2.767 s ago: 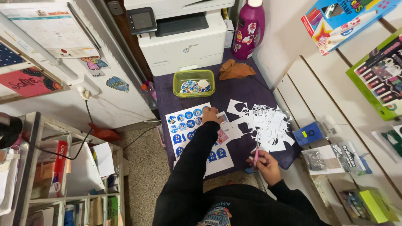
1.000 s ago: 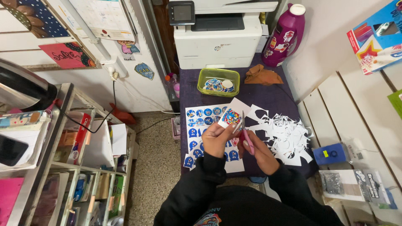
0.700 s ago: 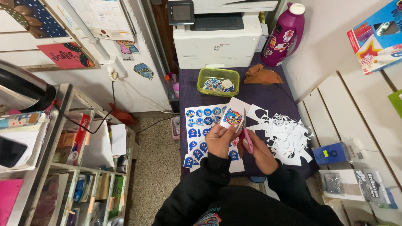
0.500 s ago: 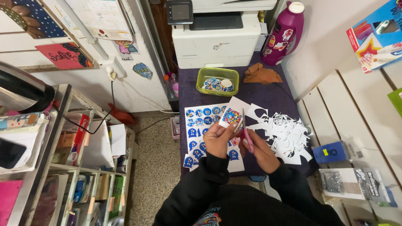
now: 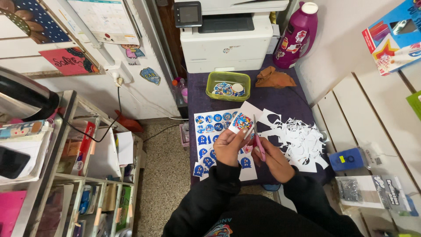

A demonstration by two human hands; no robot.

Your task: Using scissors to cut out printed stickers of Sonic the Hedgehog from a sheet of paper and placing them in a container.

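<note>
snipping sticker (image 5: 241, 121) with scissors (image 5: 258, 141)

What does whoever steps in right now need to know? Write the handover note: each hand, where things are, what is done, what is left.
Left hand: grip on a small paper piece with a round blue picture, held above the table.
Right hand: grip on pink-handled scissors, blades at that piece.
Printed sheet of blue pictures lies on the purple table, partly under the hands.
Done: cut rounds sit in the green tray; white offcuts are piled to the right.
Left: the held piece is not yet trimmed; many pictures remain uncut on the sheet.
</note>
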